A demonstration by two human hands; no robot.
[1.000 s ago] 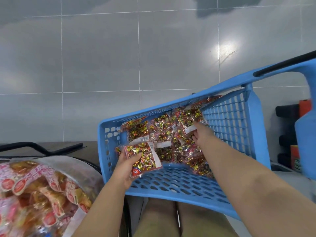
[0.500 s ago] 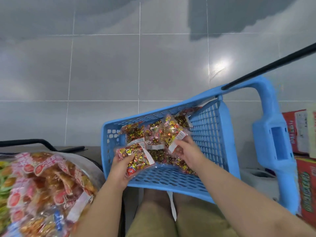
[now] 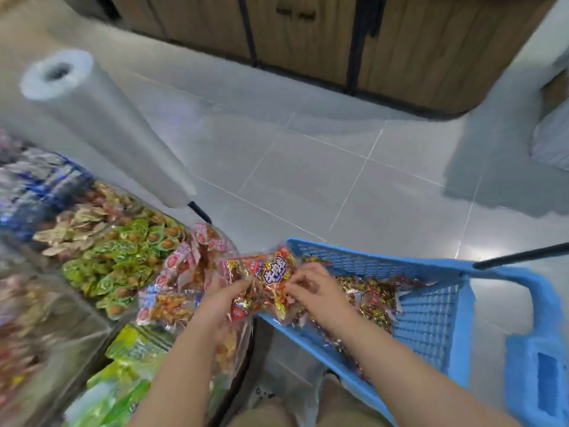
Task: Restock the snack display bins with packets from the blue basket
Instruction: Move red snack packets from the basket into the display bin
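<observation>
Left hand (image 3: 220, 298) and right hand (image 3: 314, 291) are both gripping the packets (image 3: 272, 277); squeezing them tight while swinging toward the bins (image 3: 74, 318) at nine o'clock seems wise.

Several red-and-gold snack packets (image 3: 268, 278), pinched between the left hand (image 3: 215, 303) and right hand (image 3: 311, 291), hang over the left rim of the tilted blue basket (image 3: 428, 312), itself part-filled with more packets (image 3: 369, 295), beside display bins (image 3: 70, 328) heaped with green and pink snacks

A plastic roll (image 3: 101, 124) slants over grey floor tiles (image 3: 338, 180), wooden cabinets (image 3: 400, 41) beyond.
</observation>
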